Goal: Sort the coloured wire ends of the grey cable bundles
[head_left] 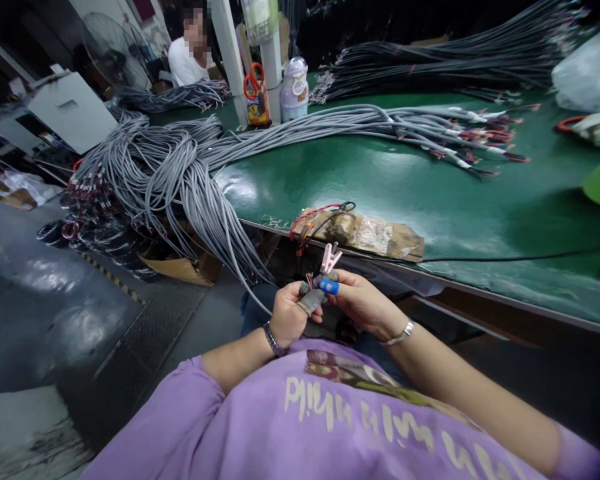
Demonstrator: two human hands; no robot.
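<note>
From here I see the left hand closed around the end of a grey cable, just below the tabletop, thin coloured wires poking up. The right hand bunches its fingertips beside them; I can't tell what they pinch. A hard tug could snap those strands, and the draping bundle, if it slides, might drag the cable away.

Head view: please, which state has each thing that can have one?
Left hand, closed in a grip on the grey cable
Right hand, fingers bent, grip hidden
Coloured wires, exposed
Grey cable bundle, partly hanging off the table
Pink clip, open or shut unclear
Purple bottle, upright
Red-handled scissors, handles up, blades hidden
Wooden board, lying flat
</note>
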